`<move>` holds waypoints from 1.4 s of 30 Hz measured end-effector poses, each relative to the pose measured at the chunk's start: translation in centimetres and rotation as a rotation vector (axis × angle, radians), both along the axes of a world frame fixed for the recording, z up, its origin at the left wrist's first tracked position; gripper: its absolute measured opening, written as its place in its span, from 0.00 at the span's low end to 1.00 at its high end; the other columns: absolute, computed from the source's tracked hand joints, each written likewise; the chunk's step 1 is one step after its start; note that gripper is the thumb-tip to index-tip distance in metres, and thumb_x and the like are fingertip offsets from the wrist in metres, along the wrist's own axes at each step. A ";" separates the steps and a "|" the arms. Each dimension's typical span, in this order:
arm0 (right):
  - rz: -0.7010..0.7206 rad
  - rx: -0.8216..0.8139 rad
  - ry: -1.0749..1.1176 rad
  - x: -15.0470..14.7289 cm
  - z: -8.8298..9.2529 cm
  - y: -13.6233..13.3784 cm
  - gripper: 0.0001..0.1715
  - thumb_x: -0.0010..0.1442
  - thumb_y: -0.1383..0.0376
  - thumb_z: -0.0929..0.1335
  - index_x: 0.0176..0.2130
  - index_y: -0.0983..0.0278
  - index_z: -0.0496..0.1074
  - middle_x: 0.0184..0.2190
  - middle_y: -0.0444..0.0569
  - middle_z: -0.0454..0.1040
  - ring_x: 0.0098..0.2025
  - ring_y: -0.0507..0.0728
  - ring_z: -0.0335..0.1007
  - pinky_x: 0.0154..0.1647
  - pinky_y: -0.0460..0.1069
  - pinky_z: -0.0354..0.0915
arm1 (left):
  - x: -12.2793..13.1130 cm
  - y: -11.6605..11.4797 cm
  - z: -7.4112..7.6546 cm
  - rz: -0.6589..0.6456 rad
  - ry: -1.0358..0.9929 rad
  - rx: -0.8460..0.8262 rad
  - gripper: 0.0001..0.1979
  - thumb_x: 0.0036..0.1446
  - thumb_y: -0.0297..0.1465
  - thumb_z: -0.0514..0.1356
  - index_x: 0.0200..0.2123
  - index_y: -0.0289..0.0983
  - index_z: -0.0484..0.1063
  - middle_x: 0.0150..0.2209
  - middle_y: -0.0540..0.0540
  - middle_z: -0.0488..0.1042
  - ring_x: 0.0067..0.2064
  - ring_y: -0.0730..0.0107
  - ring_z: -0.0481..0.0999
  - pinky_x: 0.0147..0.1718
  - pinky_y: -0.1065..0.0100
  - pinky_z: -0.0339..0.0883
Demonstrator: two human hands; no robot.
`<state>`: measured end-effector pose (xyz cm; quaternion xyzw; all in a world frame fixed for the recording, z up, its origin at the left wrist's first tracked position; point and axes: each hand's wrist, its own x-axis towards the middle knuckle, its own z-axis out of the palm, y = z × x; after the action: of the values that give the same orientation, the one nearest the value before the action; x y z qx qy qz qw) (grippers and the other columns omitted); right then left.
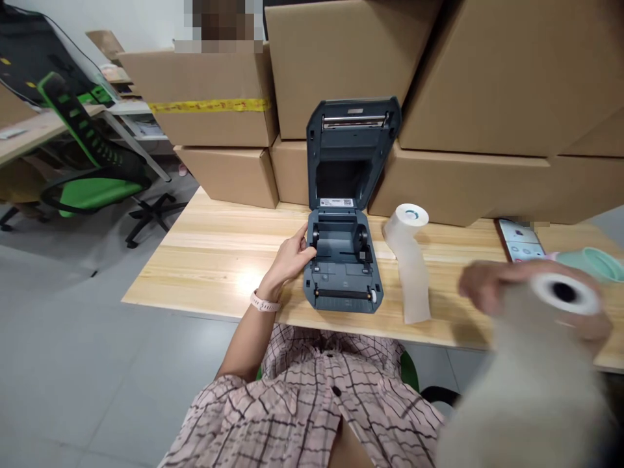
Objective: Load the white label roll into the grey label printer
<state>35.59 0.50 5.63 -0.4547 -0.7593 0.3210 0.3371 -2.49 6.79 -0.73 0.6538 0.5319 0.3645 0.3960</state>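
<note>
A dark grey label printer (pixel 341 279) stands on the wooden table with its lid (pixel 351 156) raised and its roll bay bare. My left hand (pixel 292 255) grips the printer's left side, thumb over the rim, fingers partly hidden behind it. At the right, blurred by motion, my right hand (pixel 487 285) is wrapped around a roll of label paper (pixel 565 292). A long loose strip hangs down from that roll past the table's front edge. Between printer and right hand, a second label roll (pixel 409 224) stands on end, its strip lying toward me.
Cardboard boxes (pixel 351 65) are stacked along the table's (pixel 195 260) back edge, close behind the raised lid. A phone (pixel 520 240) and a mint-green cup (pixel 592 263) are at the right. A green and black chair (pixel 97 175) stands on the floor at left.
</note>
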 end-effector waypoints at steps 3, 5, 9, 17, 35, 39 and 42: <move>0.248 0.099 -0.191 -6.6 2.4 3.0 0.27 0.64 0.46 0.70 0.59 0.51 0.73 0.45 0.52 0.81 0.47 0.64 0.79 0.48 0.59 0.72 | -0.1 0.1 -0.2 -0.012 -0.017 0.000 0.37 0.52 0.29 0.57 0.67 0.38 0.66 0.35 0.48 0.77 0.33 0.66 0.69 0.35 0.67 0.64; 0.353 0.169 -0.360 -11.0 2.7 5.8 0.26 0.69 0.49 0.65 0.61 0.56 0.71 0.54 0.54 0.79 0.53 0.65 0.76 0.54 0.60 0.69 | -0.1 0.1 -0.2 -0.016 -0.013 -0.004 0.37 0.52 0.29 0.57 0.68 0.37 0.65 0.33 0.49 0.76 0.31 0.67 0.68 0.35 0.68 0.63; 0.470 0.180 -0.647 -15.9 0.7 9.6 0.23 0.70 0.55 0.64 0.59 0.61 0.73 0.48 0.56 0.80 0.49 0.66 0.75 0.50 0.59 0.66 | -0.1 0.0 0.0 -0.017 0.013 -0.006 0.38 0.52 0.29 0.57 0.68 0.35 0.65 0.28 0.52 0.71 0.29 0.69 0.64 0.33 0.69 0.60; 0.455 0.274 -0.552 -15.4 -0.9 8.2 0.22 0.72 0.58 0.62 0.60 0.61 0.72 0.56 0.56 0.77 0.53 0.65 0.71 0.54 0.61 0.66 | -0.2 0.0 0.1 0.000 0.050 -0.021 0.37 0.52 0.30 0.58 0.68 0.36 0.65 0.29 0.52 0.72 0.29 0.68 0.65 0.33 0.68 0.60; 0.386 0.290 -0.465 -14.8 -3.8 -2.1 0.49 0.62 0.35 0.64 0.69 0.61 0.63 0.73 0.58 0.58 0.75 0.67 0.54 0.70 0.68 0.62 | 0.2 -0.4 0.4 0.051 0.076 -0.026 0.37 0.56 0.38 0.64 0.69 0.38 0.64 0.32 0.50 0.76 0.31 0.65 0.70 0.35 0.67 0.63; 0.381 0.296 -0.384 -14.6 -3.5 -2.5 0.40 0.65 0.40 0.66 0.67 0.57 0.67 0.70 0.55 0.64 0.73 0.66 0.59 0.68 0.66 0.66 | 0.2 -0.4 0.4 0.049 0.060 -0.021 0.37 0.57 0.40 0.65 0.69 0.40 0.64 0.35 0.49 0.78 0.33 0.65 0.72 0.36 0.66 0.64; 0.392 0.306 -0.341 -14.4 -3.2 -2.6 0.35 0.67 0.43 0.66 0.66 0.56 0.68 0.68 0.54 0.68 0.71 0.64 0.62 0.67 0.64 0.68 | 0.2 -0.3 0.4 0.050 0.096 -0.020 0.37 0.58 0.40 0.64 0.69 0.40 0.64 0.36 0.49 0.78 0.34 0.64 0.74 0.37 0.65 0.65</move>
<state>21.20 -2.12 2.40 -0.2906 -0.9178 0.1810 0.2009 -2.32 6.48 -0.30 0.6530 0.5702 0.3370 0.3671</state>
